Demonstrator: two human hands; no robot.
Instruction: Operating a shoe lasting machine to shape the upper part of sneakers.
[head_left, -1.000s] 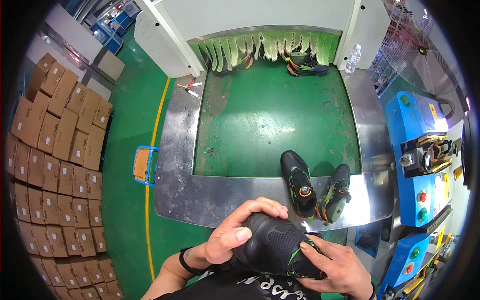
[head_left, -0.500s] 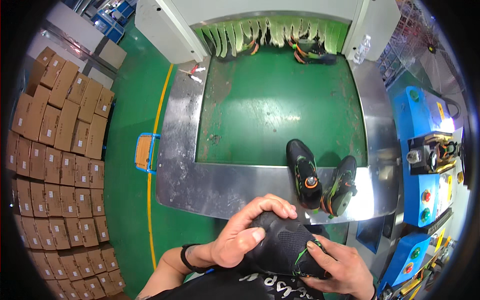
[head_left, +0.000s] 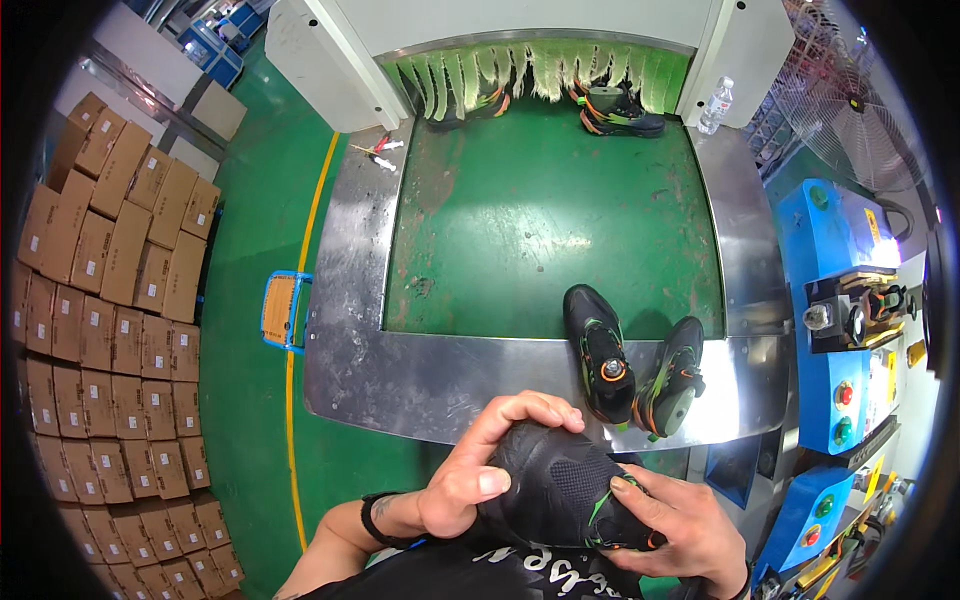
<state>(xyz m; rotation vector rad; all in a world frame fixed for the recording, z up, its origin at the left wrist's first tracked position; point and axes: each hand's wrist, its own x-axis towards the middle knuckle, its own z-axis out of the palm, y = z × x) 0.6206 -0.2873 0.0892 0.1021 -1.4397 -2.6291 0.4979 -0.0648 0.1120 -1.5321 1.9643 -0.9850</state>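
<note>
A black shoe (head_left: 550,485) with a mesh upper and green and orange trim is between my hands, close to my body. My left hand (head_left: 490,450) wraps round its toe end, thumb on top and fingers over the far side. My right hand (head_left: 685,520) grips the other end, thumb pressed by the green lacing. Just beyond, two more black shoes stand at the metal table's front edge: the left shoe (head_left: 597,350) has an orange-ringed dial, and the right shoe (head_left: 672,375) shows a grey-green piece at its heel.
A green conveyor belt (head_left: 550,230) runs inside the metal table rim (head_left: 350,330) to a machine opening with a fringed green curtain (head_left: 540,70); two shoes lie under the fringe. A plastic bottle (head_left: 715,106) stands at right. Cardboard boxes (head_left: 110,340) are stacked left, blue button machines (head_left: 835,400) right.
The view has shifted slightly. Both hands keep their hold on the shoe, and its toe is tilted a little. The shoes at the curtain sit slightly farther out from the fringe.
</note>
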